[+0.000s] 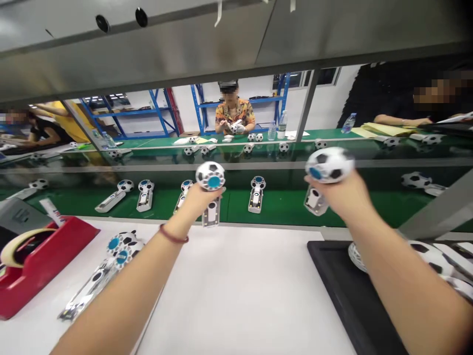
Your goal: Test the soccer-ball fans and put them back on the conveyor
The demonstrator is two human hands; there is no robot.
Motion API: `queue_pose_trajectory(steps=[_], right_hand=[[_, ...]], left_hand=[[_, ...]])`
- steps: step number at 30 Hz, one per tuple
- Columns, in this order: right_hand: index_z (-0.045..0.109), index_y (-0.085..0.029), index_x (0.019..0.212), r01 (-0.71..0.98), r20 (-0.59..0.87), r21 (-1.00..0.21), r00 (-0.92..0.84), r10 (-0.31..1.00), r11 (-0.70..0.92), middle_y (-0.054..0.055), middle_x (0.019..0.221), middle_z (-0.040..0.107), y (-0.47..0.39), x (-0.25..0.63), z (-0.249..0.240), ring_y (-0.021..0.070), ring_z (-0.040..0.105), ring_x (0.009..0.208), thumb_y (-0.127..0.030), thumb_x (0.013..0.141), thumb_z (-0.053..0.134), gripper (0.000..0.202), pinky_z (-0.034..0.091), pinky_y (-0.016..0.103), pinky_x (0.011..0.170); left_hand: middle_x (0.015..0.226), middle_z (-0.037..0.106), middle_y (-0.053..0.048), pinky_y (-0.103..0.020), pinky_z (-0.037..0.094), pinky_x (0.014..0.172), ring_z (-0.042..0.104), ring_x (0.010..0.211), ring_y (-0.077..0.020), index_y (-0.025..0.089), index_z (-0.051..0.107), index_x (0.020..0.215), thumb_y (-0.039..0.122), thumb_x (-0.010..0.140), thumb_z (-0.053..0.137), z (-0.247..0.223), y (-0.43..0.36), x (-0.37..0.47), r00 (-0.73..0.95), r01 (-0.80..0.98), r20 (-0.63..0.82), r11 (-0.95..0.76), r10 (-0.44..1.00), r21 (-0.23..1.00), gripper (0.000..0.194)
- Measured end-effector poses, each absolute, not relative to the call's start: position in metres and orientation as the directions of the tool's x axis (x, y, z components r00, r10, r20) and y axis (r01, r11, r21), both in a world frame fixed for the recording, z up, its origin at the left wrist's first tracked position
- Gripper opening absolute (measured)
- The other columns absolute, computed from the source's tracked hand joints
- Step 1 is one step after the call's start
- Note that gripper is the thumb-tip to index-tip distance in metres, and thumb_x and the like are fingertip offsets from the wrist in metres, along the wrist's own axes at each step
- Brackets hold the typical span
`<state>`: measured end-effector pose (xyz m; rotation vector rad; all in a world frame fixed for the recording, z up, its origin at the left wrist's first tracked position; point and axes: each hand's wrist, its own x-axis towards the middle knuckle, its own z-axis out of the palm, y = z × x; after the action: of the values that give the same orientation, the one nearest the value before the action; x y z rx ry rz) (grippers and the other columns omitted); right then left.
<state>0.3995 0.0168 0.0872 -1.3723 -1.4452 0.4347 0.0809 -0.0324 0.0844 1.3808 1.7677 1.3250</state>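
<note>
My left hand point(204, 198) is closed round a soccer-ball device point(210, 176), which has a black-and-white ball head with a blue disc and a flat, partly clear handle. It is held over the near edge of the green conveyor belt point(236, 203). Farther right, my right hand point(342, 192) grips a second soccer-ball device point(330, 164), slightly blurred, its handle hanging below the fingers. Between the hands, another such device point(256, 194) lies on the belt. Several more lie left of my left hand, among them one device point(145, 195) with its ball end away from me.
A red tape dispenser point(48, 261) stands at the left, near more soccer-ball devices point(99, 271) on the white work surface point(236, 296). At the right lies a black tray point(343, 296) with ball parts. A metal shelf point(221, 44) hangs overhead. Across the belt sits a co-worker point(236, 113).
</note>
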Motion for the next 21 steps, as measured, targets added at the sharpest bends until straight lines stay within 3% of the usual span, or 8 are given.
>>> queue_pose_trajectory(steps=[2, 4, 6, 10, 12, 14, 17, 21], right_hand=[[0.044, -0.016, 0.121, 0.623, 0.299, -0.777, 0.233, 0.925, 0.095, 0.012, 0.105, 0.061, 0.046, 0.391, 0.067, 0.0260, 0.058, 0.092, -0.033, 0.060, 0.074, 0.071, 0.046, 0.035, 0.077], [0.032, -0.016, 0.131, 0.660, 0.209, -0.750, 0.179, 0.961, 0.040, 0.011, 0.107, 0.060, 0.074, 0.388, 0.041, 0.0237, 0.058, 0.092, -0.035, 0.066, 0.069, 0.076, 0.047, 0.032, 0.077], [0.028, -0.013, 0.134, 0.688, 0.169, -0.726, 0.181, 0.969, -0.002, 0.015, 0.106, 0.059, 0.092, 0.392, 0.017, 0.0269, 0.058, 0.092, -0.036, 0.072, 0.062, 0.075, 0.046, 0.037, 0.078], [0.048, -0.009, 0.122, 0.759, 0.181, -0.650, 0.180, 0.967, -0.020, 0.024, 0.117, 0.049, 0.101, 0.396, -0.008, 0.0417, 0.040, 0.114, -0.029, 0.074, 0.058, 0.053, 0.032, 0.054, 0.089], [0.050, -0.011, 0.120, 0.770, 0.232, -0.637, 0.139, 0.963, 0.042, 0.023, 0.129, 0.039, 0.098, 0.388, -0.008, 0.0409, 0.025, 0.125, -0.027, 0.078, 0.052, 0.045, 0.024, 0.054, 0.097], [0.046, -0.016, 0.125, 0.758, 0.275, -0.639, 0.065, 0.959, 0.132, 0.017, 0.136, 0.032, 0.095, 0.372, -0.006, 0.0341, 0.018, 0.130, -0.026, 0.081, 0.047, 0.045, 0.019, 0.047, 0.103], [0.035, -0.020, 0.134, 0.707, 0.220, -0.689, -0.007, 0.975, 0.161, 0.016, 0.131, 0.038, 0.096, 0.339, -0.005, 0.0315, 0.034, 0.123, -0.034, 0.079, 0.051, 0.060, 0.027, 0.043, 0.100], [0.028, -0.017, 0.137, 0.620, 0.009, -0.784, 0.048, 0.999, -0.023, 0.020, 0.113, 0.051, 0.103, 0.303, -0.014, 0.0358, 0.052, 0.105, -0.036, 0.066, 0.064, 0.082, 0.038, 0.049, 0.086]], left_hand=[[0.087, 0.068, -0.009, -0.036, 0.047, 0.078, 0.061, 0.088, -0.0279, 0.012, 0.064, 0.087, 0.027, 0.059, 0.076, 0.069, 0.005, 0.090, -0.300, 0.513, 0.166, 0.012, 0.939, 0.858, 0.034], [0.095, 0.066, -0.010, -0.035, 0.046, 0.082, 0.060, 0.092, -0.0251, 0.012, 0.061, 0.096, 0.027, 0.068, 0.071, 0.050, 0.035, 0.092, -0.279, 0.582, 0.166, 0.029, 0.946, 0.813, 0.033], [0.101, 0.063, -0.009, -0.038, 0.046, 0.082, 0.059, 0.092, -0.0218, 0.012, 0.057, 0.104, 0.031, 0.078, 0.061, 0.030, 0.053, 0.089, -0.267, 0.640, 0.159, 0.052, 0.951, 0.767, 0.032], [0.109, 0.057, -0.008, -0.043, 0.046, 0.084, 0.056, 0.097, -0.0204, 0.014, 0.055, 0.106, 0.033, 0.085, 0.053, 0.004, 0.056, 0.072, -0.236, 0.735, 0.157, 0.070, 0.959, 0.675, 0.028], [0.112, 0.056, -0.008, -0.044, 0.044, 0.088, 0.054, 0.101, -0.0210, 0.015, 0.057, 0.104, 0.032, 0.085, 0.052, 0.001, 0.051, 0.060, -0.252, 0.758, 0.168, 0.087, 0.953, 0.646, 0.026], [0.119, 0.052, -0.009, -0.046, 0.041, 0.092, 0.050, 0.108, -0.0227, 0.016, 0.056, 0.107, 0.032, 0.086, 0.051, 0.004, 0.045, 0.045, -0.321, 0.762, 0.179, 0.142, 0.930, 0.632, 0.027], [0.126, 0.046, -0.010, -0.049, 0.039, 0.093, 0.046, 0.112, -0.0257, 0.016, 0.050, 0.116, 0.031, 0.085, 0.052, 0.012, 0.038, 0.021, -0.483, 0.704, 0.139, 0.290, 0.864, 0.648, 0.035], [0.111, 0.055, -0.009, -0.041, 0.049, 0.081, 0.056, 0.096, -0.0210, 0.014, 0.053, 0.111, 0.032, 0.085, 0.054, 0.016, 0.032, 0.002, -0.554, 0.541, -0.088, 0.438, 0.828, 0.717, 0.032]])
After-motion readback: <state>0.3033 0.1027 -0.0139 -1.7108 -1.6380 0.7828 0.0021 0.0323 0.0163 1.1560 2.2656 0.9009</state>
